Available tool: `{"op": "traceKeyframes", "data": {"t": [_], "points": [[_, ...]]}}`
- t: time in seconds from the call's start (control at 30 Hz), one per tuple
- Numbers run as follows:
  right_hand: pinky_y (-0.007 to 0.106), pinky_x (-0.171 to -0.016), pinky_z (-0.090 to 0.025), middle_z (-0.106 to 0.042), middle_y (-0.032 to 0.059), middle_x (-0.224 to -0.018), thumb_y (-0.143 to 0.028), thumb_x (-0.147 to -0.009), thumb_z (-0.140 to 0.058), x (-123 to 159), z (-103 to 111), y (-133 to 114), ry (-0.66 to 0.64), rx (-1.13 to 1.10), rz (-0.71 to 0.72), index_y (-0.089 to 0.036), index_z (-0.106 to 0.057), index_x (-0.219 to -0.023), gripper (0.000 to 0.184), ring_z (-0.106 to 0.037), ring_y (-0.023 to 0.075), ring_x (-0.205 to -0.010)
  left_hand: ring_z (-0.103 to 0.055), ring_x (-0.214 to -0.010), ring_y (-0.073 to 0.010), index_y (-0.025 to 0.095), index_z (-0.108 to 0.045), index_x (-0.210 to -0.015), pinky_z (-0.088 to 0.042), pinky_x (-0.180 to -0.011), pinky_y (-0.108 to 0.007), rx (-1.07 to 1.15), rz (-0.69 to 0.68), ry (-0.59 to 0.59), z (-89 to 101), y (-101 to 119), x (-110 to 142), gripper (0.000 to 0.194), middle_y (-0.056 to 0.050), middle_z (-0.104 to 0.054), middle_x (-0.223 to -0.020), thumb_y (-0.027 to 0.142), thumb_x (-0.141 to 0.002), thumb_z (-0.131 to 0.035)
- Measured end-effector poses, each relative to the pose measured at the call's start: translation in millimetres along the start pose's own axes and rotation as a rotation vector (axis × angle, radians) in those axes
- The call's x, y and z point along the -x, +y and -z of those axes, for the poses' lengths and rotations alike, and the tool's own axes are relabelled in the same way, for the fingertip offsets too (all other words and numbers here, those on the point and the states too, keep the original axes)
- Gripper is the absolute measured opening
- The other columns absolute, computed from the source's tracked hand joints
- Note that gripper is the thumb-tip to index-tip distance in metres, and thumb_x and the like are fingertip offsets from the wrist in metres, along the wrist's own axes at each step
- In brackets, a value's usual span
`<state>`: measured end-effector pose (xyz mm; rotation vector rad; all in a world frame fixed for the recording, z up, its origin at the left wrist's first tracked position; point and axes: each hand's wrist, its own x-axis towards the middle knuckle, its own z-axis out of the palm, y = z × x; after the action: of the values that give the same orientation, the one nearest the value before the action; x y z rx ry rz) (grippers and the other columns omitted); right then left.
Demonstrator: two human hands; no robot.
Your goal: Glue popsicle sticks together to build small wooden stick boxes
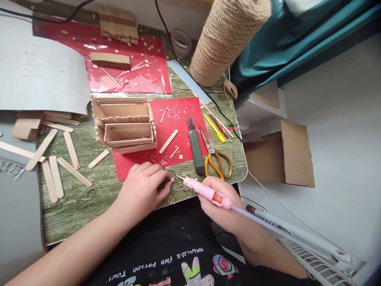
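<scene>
- White paper: far left, lies partly over the red packet.
- Loose sticks: scattered on the left of the table, a few crossing or side by side.
- Red packet: back of table, clear wrap, small wood bits strewn over it; brown strip and stick bundle on top.
- Stick box: left of centre, behind the left hand, front part on the red sheet; two long compartments, scalloped stick-end edges. Neither hand touches it.
- Left hand: over the table's near edge, thumb and fingertips pinching a small wood chip.
- Red sheet: under and right of the stick box; one stick, thin slivers and glue-like strings on it.
- Tape: back, right of the red packet.
- Knife: green, lies on the right part of the red sheet, its near end past the edge.
- Glue gun: pink, pen-shaped, tip pointing left, near the wood chip but apart from it.
- Right hand: fingers wrapped round the glue gun.
- Marker: yellow, beside pencils, just behind the scissors.
- Scissors: orange handles, blades partly open, right of the knife.
- Twine: big roll, back right.
- Carton: open, off the table's right side.
</scene>
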<state>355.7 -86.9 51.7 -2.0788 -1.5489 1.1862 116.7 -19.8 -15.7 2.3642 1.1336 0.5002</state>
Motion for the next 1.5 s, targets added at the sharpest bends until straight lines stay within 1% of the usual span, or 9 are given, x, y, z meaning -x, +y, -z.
{"op": "traceKeyframes", "data": {"t": [0.13, 0.2, 0.33, 0.47, 0.6, 0.97, 1.2, 1.37, 1.5], "points": [[0.029, -0.064, -0.049, -0.067, 0.0019, -0.087, -0.02, -0.085, -0.071, -1, 7, 12, 0.234, -0.235, 0.161, -0.023, -0.066, -0.088, 0.006, -0.061, 0.0158, -0.071, -0.061, -0.08, -0.0209, 0.022, -0.069, -0.094, -0.041, -0.074, -0.036, 0.005, -0.005, 0.0, -1.6, -2, 1, 0.01, -0.003, -0.071, -0.084, 0.029, -0.098, -0.063], [0.029, -0.058, -0.05, -0.07, 0.0037, -0.094, -0.026, -0.086, -0.076, -7, 14, 24, 0.386, -0.398, 0.203, -0.024, -0.067, -0.102, 0.018, -0.061, 0.0148, -0.067, -0.061, -0.08, -0.0209, 0.022, -0.069, -0.096, -0.042, -0.075, -0.036, 0.006, -0.005, 0.003, -2.4, -4, 2, 0.01, -0.003, -0.072, -0.085, 0.029, -0.098, -0.063], [0.026, -0.042, -0.04, -0.068, 0.0005, -0.076, -0.037, -0.083, -0.085, -31, 38, 58, 0.516, -0.626, 0.042, -0.023, -0.065, -0.107, 0.035, -0.053, 0.0122, -0.05, -0.063, -0.08, -0.0209, 0.024, -0.07, -0.097, -0.043, -0.076, -0.036, 0.008, -0.01, 0.014, -4.6, -7, 4, 0.009, -0.003, -0.073, -0.087, 0.03, -0.097, -0.064], [0.028, -0.047, -0.046, -0.068, 0.0014, -0.068, -0.043, -0.07, -0.094, -59, 69, 92, 0.536, -0.599, -0.08, -0.018, -0.068, -0.088, 0.041, -0.058, 0.0144, -0.053, -0.064, -0.08, -0.0206, 0.025, -0.071, -0.101, -0.044, -0.077, -0.036, 0.015, -0.015, 0.028, -6.8, -9, 5, 0.009, -0.003, -0.074, -0.091, 0.03, -0.097, -0.065], [0.029, -0.055, -0.05, -0.066, -0.0008, -0.067, -0.048, -0.071, -0.092, -76, 87, 113, 0.68, -0.385, -0.004, -0.019, -0.07, -0.086, 0.039, -0.059, 0.0151, -0.058, -0.065, -0.081, -0.0204, 0.026, -0.072, -0.105, -0.044, -0.079, -0.036, 0.005, -0.03, 0.031, -6.9, -10, 5, 0.011, -0.002, -0.075, -0.092, 0.031, -0.099, -0.065], [0.042, -0.09, -0.061, -0.079, 0.0066, -0.1, -0.047, -0.081, -0.083, -87, 65, 127, 0.671, -0.271, 0.143, -0.022, -0.069, -0.106, 0.038, -0.076, 0.0267, -0.092, -0.064, -0.081, -0.0208, 0.025, -0.072, -0.103, -0.044, -0.079, -0.035, 0.007, -0.029, 0.027, -7.3, -12, 5, 0.012, -0.003, -0.073, -0.09, 0.033, -0.1, -0.064], [0.044, -0.089, -0.063, -0.078, 0.0107, -0.107, -0.048, -0.083, -0.08, -84, 61, 118, 0.71, -0.128, 0.131, -0.02, -0.071, -0.107, 0.038, -0.077, 0.0287, -0.095, -0.063, -0.079, -0.0205, 0.026, -0.071, -0.103, -0.044, -0.078, -0.036, 0.005, -0.028, 0.027, -6.3, -10, 5, 0.012, -0.002, -0.072, -0.089, 0.034, -0.1, -0.063], [0.043, -0.086, -0.062, -0.064, 0.0146, -0.133, -0.048, -0.077, -0.084, -80, 60, 129, 0.816, -0.103, 0.219, -0.022, -0.06, -0.133, 0.066, -0.072, 0.0285, -0.108, -0.063, -0.08, -0.0202, 0.025, -0.07, -0.103, -0.045, -0.079, -0.036, -0.005, -0.015, 0.002, -6.3, -8, 5, 0.012, -0.002, -0.072, -0.089, 0.034, -0.101, -0.063], [0.05, -0.091, -0.057, -0.06, 0.0082, -0.112, -0.052, -0.083, -0.074, -64, 49, 142, 1.106, 0.046, 0.396, -0.024, -0.053, -0.114, 0.047, -0.065, 0.0275, -0.104, -0.062, -0.08, -0.0199, 0.024, -0.07, -0.106, -0.046, -0.078, -0.037, 0.037, 0.0, 0.005, -4.1, -9, 6, 0.017, -0.003, -0.071, -0.089, 0.04, -0.098, -0.067]]}}
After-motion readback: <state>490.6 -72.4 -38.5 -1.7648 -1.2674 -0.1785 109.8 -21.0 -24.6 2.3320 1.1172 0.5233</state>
